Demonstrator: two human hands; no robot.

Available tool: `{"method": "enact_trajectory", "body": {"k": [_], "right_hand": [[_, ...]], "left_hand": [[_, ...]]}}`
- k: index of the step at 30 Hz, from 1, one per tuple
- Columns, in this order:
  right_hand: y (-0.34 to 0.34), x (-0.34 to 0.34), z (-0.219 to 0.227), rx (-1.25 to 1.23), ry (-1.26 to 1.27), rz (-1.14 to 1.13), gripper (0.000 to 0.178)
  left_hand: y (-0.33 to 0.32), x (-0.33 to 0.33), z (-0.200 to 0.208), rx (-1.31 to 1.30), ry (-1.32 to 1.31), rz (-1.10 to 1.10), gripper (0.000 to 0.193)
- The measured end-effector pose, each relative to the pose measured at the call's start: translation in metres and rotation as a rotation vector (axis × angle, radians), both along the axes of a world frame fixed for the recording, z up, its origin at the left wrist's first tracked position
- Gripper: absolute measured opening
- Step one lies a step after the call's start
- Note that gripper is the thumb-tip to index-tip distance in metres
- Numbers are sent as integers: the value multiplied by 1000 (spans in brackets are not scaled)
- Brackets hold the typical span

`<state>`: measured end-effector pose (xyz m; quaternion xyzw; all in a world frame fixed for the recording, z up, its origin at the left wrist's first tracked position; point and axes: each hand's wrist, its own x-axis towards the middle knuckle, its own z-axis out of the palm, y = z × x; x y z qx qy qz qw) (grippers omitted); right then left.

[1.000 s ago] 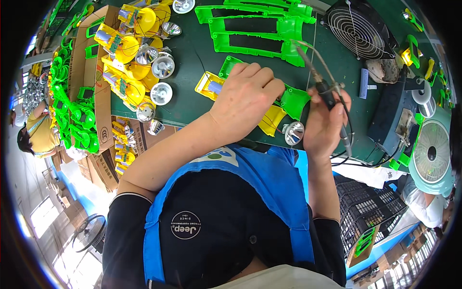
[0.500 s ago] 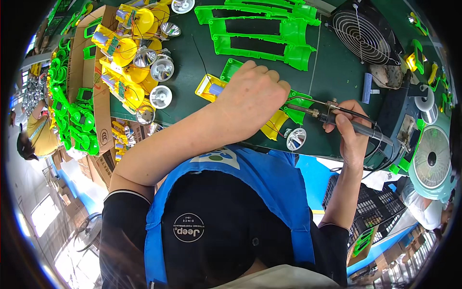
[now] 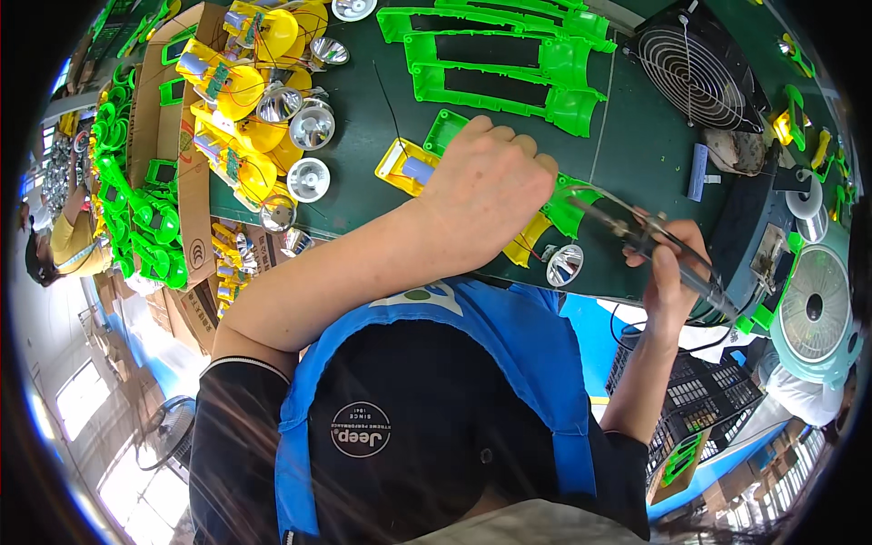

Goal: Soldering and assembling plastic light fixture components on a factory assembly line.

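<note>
Soldering iron has tilted within the right grip.

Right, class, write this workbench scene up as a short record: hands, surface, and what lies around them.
Left hand: over a green casing, fingertips hidden
Right hand: holding a soldering iron
Surface: dark green tabletop
Table left: yellow assemblies, silver reflectors
Far side: green frames
Far right: black fan with round grille
</note>
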<state>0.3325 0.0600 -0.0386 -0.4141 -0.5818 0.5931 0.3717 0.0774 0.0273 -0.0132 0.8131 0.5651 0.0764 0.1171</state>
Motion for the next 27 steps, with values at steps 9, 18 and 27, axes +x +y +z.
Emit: {"method": "enact_trajectory", "body": {"k": [9,18,27], "right_hand": [[-33,-39,-32,441,72,-83,45],[-30,-48,-31,611,41,-28,35],[-31,-43,-35,492,100,-329,45]], "left_hand": [[2,1,-2,18,9,2,8],[-1,-1,-3,36,-18,10,6],[-70,-67,54,-157,249,303,12]]}}
